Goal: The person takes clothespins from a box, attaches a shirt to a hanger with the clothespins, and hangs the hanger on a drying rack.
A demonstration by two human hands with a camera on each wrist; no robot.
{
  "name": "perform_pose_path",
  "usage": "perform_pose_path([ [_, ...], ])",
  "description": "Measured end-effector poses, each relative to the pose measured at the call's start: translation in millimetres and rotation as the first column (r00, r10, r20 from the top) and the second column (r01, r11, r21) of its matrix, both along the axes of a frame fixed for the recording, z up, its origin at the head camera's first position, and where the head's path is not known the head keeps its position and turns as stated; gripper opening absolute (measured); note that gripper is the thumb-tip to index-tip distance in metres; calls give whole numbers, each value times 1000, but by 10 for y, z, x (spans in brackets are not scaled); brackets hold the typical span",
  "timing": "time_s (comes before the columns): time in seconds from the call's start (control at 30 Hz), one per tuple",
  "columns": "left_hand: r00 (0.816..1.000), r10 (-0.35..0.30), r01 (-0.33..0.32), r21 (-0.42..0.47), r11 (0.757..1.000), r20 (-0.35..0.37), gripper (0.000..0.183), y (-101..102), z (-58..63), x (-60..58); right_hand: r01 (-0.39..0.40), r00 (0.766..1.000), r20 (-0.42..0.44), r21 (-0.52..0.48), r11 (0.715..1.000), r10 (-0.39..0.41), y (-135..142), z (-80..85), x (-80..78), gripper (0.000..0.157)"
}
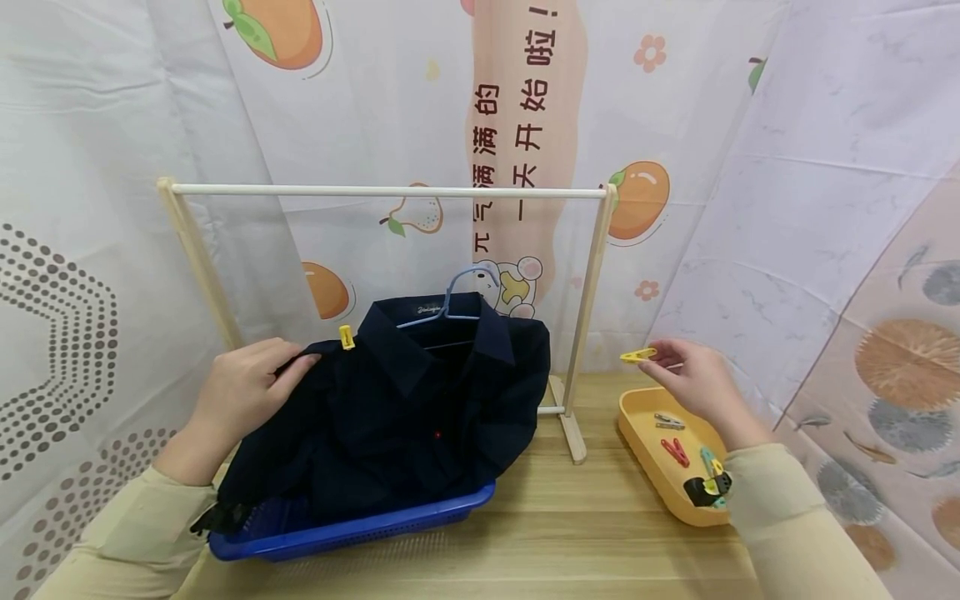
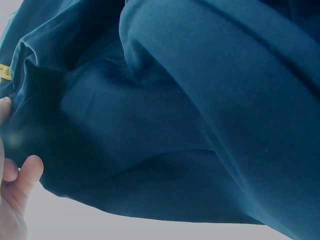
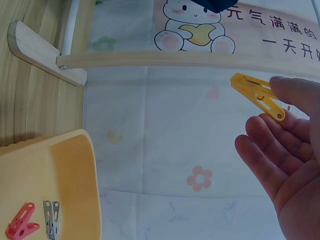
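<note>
A dark navy shirt [image 1: 405,417] with a collar sits on a blue hanger [image 1: 447,304], its lower part bunched in a blue basket [image 1: 360,527]. My left hand [image 1: 243,396] pinches the shirt's shoulder at the left. Close to those fingers, a yellow clothespin [image 1: 347,337] is clipped on the shoulder; its edge also shows in the left wrist view. Above the orange tray, my right hand [image 1: 693,379] pinches a second yellow clothespin [image 3: 257,95] between thumb and fingers, its tip pointing left in the head view.
A wooden rack with a white bar [image 1: 390,192] stands behind the shirt. At the right, an orange tray [image 1: 637,433] holds a red clothespin [image 1: 675,452], a grey clothespin [image 1: 669,422] and other clips. Printed curtains [image 1: 360,108] enclose the wooden table [image 1: 555,533].
</note>
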State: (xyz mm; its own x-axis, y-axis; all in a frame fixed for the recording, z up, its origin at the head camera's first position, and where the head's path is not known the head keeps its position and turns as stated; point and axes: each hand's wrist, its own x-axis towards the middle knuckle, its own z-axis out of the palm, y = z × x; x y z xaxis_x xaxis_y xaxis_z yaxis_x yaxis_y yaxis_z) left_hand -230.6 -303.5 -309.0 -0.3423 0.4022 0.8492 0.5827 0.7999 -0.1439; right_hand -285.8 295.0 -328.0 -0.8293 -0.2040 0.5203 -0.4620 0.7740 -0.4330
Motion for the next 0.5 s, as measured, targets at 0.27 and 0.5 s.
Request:
perform_pose_path([
  [0.27, 1000, -6, 6, 2, 1000, -3, 19, -13, 1, 9, -44, 999, -24, -6, 999, 44, -158, 80, -53, 29],
  [0.5, 1000, -17, 17, 3, 1000, -9, 22, -13, 6, 14, -75, 996, -48, -4, 997, 75, -288, 155, -107, 28],
])
